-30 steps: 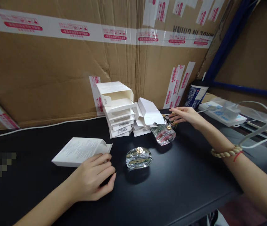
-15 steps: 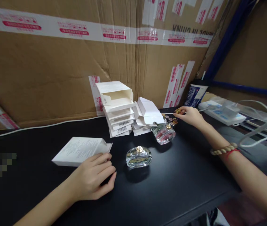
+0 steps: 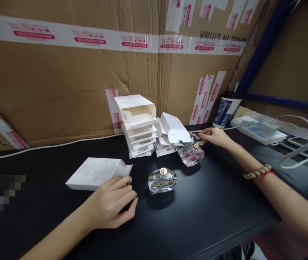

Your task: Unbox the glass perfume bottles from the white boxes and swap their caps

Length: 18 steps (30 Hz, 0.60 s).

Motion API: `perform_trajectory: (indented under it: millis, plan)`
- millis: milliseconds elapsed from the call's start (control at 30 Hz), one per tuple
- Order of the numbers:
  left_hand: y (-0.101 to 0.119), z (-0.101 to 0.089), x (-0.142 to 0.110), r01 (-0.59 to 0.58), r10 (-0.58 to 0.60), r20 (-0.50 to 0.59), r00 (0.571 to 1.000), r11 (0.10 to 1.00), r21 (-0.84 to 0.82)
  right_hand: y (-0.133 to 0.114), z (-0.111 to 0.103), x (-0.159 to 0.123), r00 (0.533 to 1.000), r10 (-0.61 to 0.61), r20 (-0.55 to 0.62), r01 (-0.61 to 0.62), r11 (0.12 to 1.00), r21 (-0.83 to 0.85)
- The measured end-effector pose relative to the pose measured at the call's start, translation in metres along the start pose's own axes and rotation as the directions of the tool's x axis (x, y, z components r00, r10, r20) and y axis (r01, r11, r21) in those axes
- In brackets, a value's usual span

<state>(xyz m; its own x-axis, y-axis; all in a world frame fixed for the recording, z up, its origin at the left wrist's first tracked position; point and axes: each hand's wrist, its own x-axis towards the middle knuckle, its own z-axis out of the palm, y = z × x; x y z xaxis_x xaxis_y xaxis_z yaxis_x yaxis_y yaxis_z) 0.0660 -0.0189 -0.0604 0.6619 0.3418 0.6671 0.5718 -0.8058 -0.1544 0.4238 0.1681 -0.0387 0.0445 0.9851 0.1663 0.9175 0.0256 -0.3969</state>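
My left hand [image 3: 114,204] lies on the table with loosely curled fingers, thumb apart. Its fingertips overlap the open end of a flat white carton [image 3: 95,173]; whether they touch it is unclear. Just right of that hand, a clear glass perfume bottle [image 3: 162,181] stands upright, its spray nozzle uncovered. My right hand [image 3: 215,137] reaches to the back right, fingers pinched among several small shiny caps [image 3: 196,137]. What the fingertips hold, if anything, is hidden. In front of the caps stands a pinkish perfume bottle [image 3: 192,156], with a greenish one [image 3: 181,148] partly hidden behind it.
Stacked white cartons [image 3: 140,126] and loosely piled open ones [image 3: 171,131] stand before a large cardboard box [image 3: 69,79]. A lidded cup [image 3: 226,108], a power strip [image 3: 259,130] and white cables [image 3: 300,166] lie right. A cable runs along the table's back.
My right hand has lowered toward the small caps; the gold cap seen in its fingers before is no longer distinct. My left hand keeps its place by the carton. The view has shifted slightly.
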Motion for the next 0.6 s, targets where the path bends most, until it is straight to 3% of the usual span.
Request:
perform_trajectory:
  millis: [267, 467, 533, 600]
  plan:
    - [0.000, -0.001, -0.001, 0.010, -0.010, -0.006, 1.000, 1.000, -0.014, -0.001, 0.003, 0.000, 0.999, -0.008, 0.031, 0.008, 1.000, -0.002]
    - [0.006, -0.004, 0.003, 0.090, -0.091, 0.030, 0.995, 0.996, 0.025, -0.007, -0.002, -0.005, 0.998, 0.043, 0.044, -0.042, 0.999, -0.026]
    - [0.008, -0.004, 0.004, 0.097, -0.098, 0.047, 0.994, 0.995, 0.027, -0.008, -0.001, -0.007, 1.000, 0.024, -0.004, -0.024, 0.999, -0.026]
    - [0.010, -0.004, 0.004, 0.100, -0.102, 0.080, 0.992, 0.995, 0.031, -0.010, -0.001, -0.010, 0.989, -0.036, -0.141, 0.035, 0.999, -0.012]
